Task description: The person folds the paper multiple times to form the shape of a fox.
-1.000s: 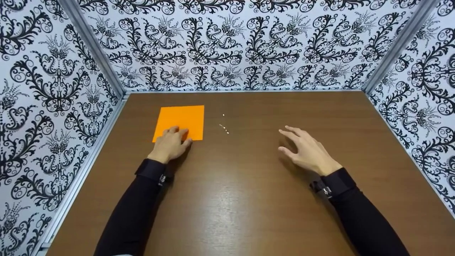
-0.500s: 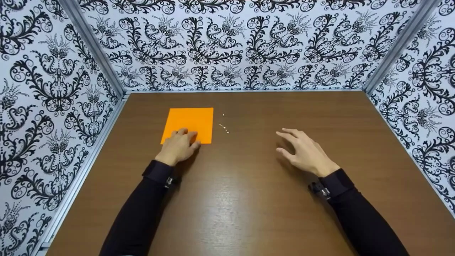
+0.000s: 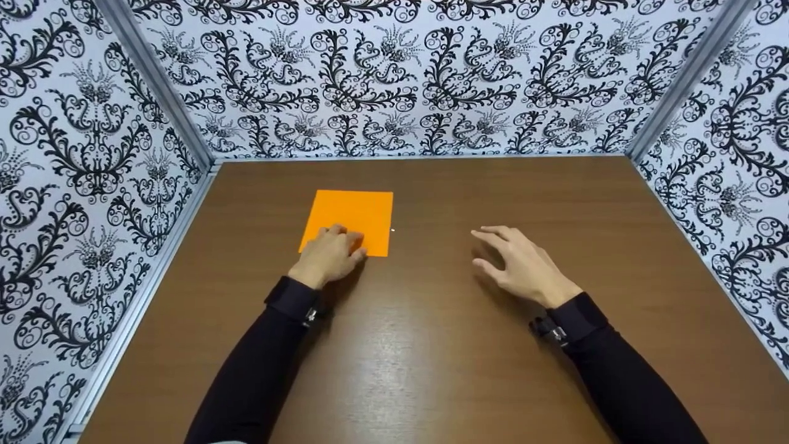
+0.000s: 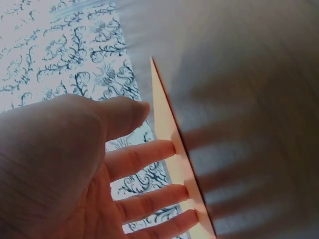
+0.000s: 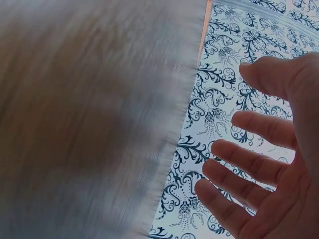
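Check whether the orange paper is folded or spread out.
Spread out: the orange paper lies flat on the table, its four corners showing and no fold visible; the left hand hides part of its near edge.

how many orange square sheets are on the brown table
1: the thin orange square sheet lies on the brown wood-grain table, left of centre in the head view, with the bare left hand touching it. Another could be hidden underneath.
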`<state>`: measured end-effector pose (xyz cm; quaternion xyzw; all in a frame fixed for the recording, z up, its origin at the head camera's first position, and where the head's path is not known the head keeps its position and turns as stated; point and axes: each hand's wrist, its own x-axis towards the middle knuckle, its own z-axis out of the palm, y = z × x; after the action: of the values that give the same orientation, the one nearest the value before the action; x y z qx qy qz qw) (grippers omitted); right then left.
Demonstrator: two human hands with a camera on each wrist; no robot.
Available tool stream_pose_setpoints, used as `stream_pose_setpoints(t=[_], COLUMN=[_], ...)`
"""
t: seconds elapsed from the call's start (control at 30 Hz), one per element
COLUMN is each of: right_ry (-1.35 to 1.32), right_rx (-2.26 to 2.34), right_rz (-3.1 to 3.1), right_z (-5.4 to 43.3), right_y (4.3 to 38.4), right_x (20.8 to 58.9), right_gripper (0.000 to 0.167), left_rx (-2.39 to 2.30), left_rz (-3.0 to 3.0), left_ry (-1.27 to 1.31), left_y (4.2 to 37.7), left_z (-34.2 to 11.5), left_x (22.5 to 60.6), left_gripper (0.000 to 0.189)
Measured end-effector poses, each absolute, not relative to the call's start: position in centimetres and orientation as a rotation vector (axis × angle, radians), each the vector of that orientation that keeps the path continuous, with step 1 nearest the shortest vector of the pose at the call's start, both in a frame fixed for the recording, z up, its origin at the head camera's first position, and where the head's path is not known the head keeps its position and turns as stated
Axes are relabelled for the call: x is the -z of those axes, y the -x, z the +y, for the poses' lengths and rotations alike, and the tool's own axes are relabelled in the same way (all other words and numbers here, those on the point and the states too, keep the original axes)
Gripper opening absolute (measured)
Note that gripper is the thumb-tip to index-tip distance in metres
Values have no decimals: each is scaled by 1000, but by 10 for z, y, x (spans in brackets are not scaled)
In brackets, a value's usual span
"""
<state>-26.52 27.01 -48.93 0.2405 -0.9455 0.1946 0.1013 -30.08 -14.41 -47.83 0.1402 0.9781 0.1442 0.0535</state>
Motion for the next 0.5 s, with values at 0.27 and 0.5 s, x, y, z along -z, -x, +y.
stream_pose_setpoints(t=[0.27, 0.5], right_ry=[-729, -734], right_rx=[-581, -571], right_rz=[-2777, -2768], right_z=[266, 263], right_y=[265, 263], right_x=[489, 487], right_gripper=[63, 62], left_rx=[-455, -476], left_rz=[2938, 2913], left_ry=[-500, -629], left_y=[296, 291], left_z=[-125, -110], left_x=[473, 471], left_gripper=[51, 45])
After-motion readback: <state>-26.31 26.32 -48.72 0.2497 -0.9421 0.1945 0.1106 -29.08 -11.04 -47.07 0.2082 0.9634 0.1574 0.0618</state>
